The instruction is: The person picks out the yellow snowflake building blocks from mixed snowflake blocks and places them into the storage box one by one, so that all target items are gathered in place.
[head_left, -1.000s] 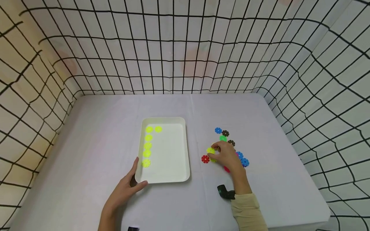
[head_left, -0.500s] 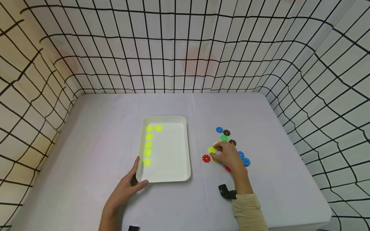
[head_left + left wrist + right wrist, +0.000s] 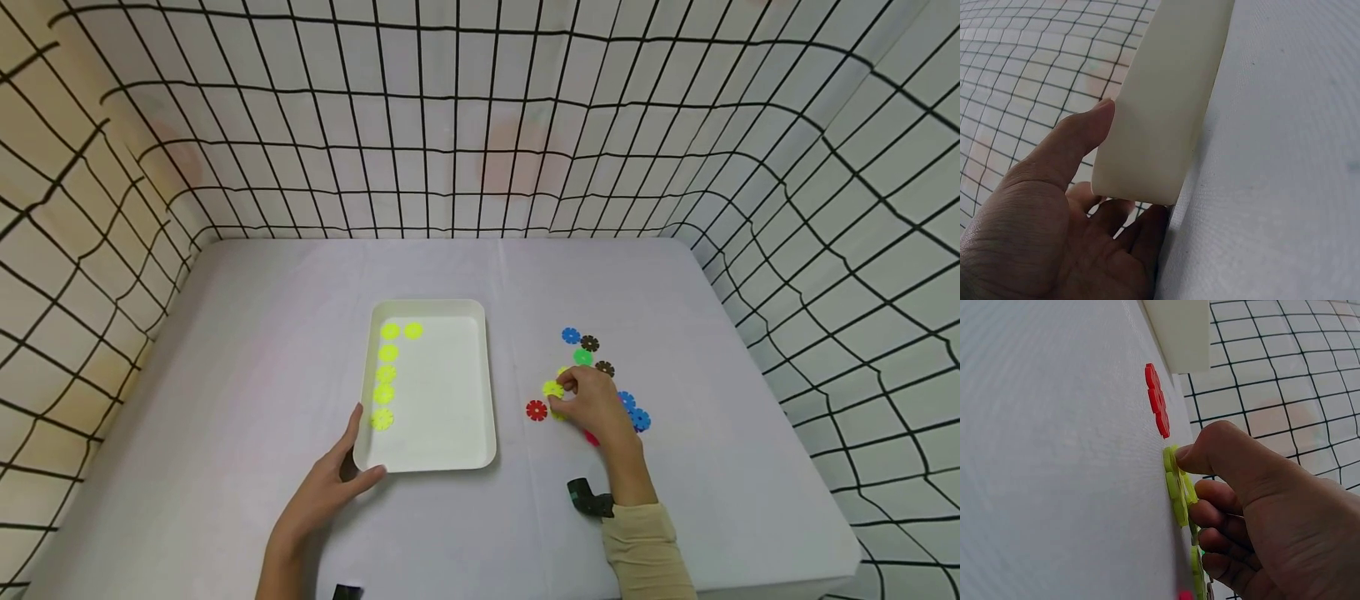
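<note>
A white rectangular tray (image 3: 442,392) lies on the table. My left hand (image 3: 318,492) holds its near left corner, with the thumb on the front rim and fingers along the left side. Several yellow notched plastic discs (image 3: 386,373) form a column inside the tray; one more sits beside the topmost. To the right, my right hand (image 3: 592,404) pinches a yellow disc (image 3: 552,389) between thumb and fingertips, low over a loose pile. In the right wrist view, the thumb touches the upper edge of this yellow disc (image 3: 1174,481), which overlaps another.
A red disc (image 3: 536,410) lies left of the right hand. Blue (image 3: 571,335), brown (image 3: 590,343) and green (image 3: 582,357) discs lie beyond it. More blue discs (image 3: 639,419) are at its right. Black mesh (image 3: 465,125) surrounds the table's far and side edges.
The view has shifted slightly. Both hands stay nearly where they were, the left at the tray and the right at the yellow discs; the tray's discs look the same.
</note>
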`<state>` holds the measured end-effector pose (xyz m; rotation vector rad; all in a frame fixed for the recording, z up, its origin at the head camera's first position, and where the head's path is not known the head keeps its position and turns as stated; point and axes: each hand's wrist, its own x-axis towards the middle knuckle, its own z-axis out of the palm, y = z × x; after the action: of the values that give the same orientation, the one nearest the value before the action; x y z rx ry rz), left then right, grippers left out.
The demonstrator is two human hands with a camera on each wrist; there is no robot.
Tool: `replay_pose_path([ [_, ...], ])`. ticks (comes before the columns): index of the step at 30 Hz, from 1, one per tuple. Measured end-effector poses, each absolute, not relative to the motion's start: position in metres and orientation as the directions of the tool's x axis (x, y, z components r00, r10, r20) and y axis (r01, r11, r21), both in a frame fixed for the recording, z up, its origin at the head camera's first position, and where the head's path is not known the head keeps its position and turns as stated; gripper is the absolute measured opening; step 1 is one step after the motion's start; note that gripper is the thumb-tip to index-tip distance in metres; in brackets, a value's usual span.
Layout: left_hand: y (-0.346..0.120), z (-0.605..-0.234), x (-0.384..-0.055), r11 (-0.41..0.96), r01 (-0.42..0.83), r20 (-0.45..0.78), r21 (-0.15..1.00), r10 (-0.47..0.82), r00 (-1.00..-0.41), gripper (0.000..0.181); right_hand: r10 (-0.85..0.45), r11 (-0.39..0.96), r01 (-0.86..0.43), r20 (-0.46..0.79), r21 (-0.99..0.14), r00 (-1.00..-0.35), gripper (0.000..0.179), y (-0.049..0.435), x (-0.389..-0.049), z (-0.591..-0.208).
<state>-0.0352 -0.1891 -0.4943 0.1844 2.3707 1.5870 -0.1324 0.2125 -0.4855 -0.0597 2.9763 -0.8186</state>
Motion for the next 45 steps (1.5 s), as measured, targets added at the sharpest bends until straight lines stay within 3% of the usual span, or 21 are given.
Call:
replay_pose_path([
  [15, -0.189, -0.496, -0.037, 0.387, -0.063, -0.175, 0.92, 0.262, -0.949, 0.098, -0.054, 0.851, -0.05, 0.007, -0.522, -0.999, 0.026, 0.214, -0.131, -0.484],
  [30, -0.191, -0.494, -0.036, 0.39, -0.04, -0.154, 0.92, 0.265, -0.952, 0.097, -0.061, 0.794, -0.044, -0.007, -0.607, -0.998, 0.026, 0.209, -0.139, -0.476],
  [45, -0.19, -0.493, -0.034, 0.397, -0.043, -0.159, 0.917, 0.264, -0.951, 0.096, -0.201, 0.763, -0.234, 0.123, -0.602, -0.972, 0.024, 0.168, -0.17, -0.436],
])
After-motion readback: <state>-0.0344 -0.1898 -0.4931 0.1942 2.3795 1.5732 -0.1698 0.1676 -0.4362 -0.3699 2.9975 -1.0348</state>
